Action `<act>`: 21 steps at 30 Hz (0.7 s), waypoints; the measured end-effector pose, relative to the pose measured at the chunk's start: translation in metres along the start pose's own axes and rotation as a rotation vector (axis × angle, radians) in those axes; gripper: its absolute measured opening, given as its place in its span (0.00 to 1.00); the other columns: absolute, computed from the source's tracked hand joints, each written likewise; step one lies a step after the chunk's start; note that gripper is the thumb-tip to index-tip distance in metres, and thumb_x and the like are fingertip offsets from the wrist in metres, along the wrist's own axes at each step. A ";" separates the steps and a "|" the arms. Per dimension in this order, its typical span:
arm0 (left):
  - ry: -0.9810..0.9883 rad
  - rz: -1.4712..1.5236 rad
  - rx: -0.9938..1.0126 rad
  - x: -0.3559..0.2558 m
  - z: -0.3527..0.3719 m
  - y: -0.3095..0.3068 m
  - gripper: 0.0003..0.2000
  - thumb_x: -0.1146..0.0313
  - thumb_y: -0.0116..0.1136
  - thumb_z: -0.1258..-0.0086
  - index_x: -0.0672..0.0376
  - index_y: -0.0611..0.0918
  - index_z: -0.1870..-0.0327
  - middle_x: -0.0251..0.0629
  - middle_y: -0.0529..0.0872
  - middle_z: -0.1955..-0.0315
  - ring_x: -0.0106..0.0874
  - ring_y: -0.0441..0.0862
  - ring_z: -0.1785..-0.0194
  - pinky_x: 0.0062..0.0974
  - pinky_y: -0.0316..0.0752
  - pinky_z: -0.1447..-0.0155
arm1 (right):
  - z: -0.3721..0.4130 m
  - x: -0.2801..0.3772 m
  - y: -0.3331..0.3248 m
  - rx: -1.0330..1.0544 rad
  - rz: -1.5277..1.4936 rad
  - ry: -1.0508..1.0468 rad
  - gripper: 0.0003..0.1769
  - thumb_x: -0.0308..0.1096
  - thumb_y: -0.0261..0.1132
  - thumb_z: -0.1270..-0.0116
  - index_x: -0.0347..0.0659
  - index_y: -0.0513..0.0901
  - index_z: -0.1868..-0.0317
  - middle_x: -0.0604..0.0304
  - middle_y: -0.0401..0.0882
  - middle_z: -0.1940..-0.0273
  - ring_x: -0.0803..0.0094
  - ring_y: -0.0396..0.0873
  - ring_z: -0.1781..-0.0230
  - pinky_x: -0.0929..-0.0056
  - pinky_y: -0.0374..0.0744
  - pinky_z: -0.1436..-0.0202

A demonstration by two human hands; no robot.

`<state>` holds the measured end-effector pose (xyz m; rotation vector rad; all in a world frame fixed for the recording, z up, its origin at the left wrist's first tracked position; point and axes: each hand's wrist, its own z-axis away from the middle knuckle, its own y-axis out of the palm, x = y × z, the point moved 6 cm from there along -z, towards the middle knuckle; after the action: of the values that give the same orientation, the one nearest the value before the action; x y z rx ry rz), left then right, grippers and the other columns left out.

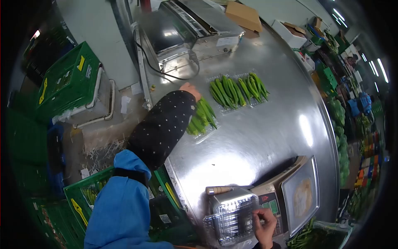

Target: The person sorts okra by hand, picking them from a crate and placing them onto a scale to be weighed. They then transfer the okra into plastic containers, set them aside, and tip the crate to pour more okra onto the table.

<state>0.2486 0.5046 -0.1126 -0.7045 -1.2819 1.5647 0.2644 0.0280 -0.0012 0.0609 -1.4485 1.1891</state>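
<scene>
My left hand (190,90) reaches past the upper end of a clear tray of green okra (201,118); its fingers are mostly hidden, so its grip cannot be made out. The dark dotted sleeve covers part of that tray. Two more clear trays of okra, a middle one (228,92) and a right one (253,88), lie side by side on the metal table (286,137). Near the bottom, my right hand (264,224) pinches the edge of the stacked empty plastic trays (234,216) between thumb and fingers.
A metal machine (186,31) with a cable stands at the table's far end. Beside the stack are a wooden handle (219,190) and a scale (300,195). Green crates (68,83) stand at the left. A cardboard box (243,16) lies at the back.
</scene>
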 end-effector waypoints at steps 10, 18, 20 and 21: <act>0.167 -0.210 -0.119 0.007 0.006 0.010 0.10 0.66 0.51 0.40 0.45 0.84 0.61 0.31 0.85 0.64 0.29 0.79 0.52 0.30 0.65 0.48 | 0.037 0.007 -0.003 -0.016 0.076 0.029 0.08 0.23 0.64 0.41 0.36 0.80 0.60 0.53 0.78 0.65 0.65 0.76 0.68 0.73 0.73 0.67; -0.081 1.201 -0.390 -0.077 0.133 -0.067 0.12 0.79 0.55 0.43 0.57 0.83 0.58 0.45 0.84 0.63 0.42 0.81 0.58 0.36 0.75 0.53 | 0.075 0.032 0.024 0.258 0.445 -0.368 0.24 0.36 0.71 0.50 0.41 0.78 0.52 0.48 0.76 0.57 0.48 0.71 0.54 0.55 0.69 0.50; 0.372 1.039 -0.677 -0.129 0.178 -0.065 0.08 0.76 0.56 0.42 0.58 0.83 0.61 0.41 0.84 0.64 0.40 0.80 0.60 0.35 0.75 0.54 | 0.085 0.033 0.019 0.265 0.451 -0.402 0.23 0.37 0.71 0.49 0.40 0.77 0.52 0.47 0.76 0.57 0.47 0.71 0.54 0.54 0.69 0.49; 0.491 0.983 -0.725 -0.152 0.202 -0.066 0.06 0.74 0.58 0.42 0.59 0.83 0.65 0.39 0.84 0.66 0.39 0.80 0.61 0.34 0.74 0.55 | 0.087 0.041 0.018 0.298 0.533 -0.446 0.20 0.34 0.69 0.47 0.42 0.78 0.52 0.53 0.76 0.55 0.55 0.73 0.55 0.59 0.70 0.49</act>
<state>0.1495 0.2843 -0.0129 -2.2821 -1.1485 1.4216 0.1787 0.0016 0.0387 0.1594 -1.7184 1.9166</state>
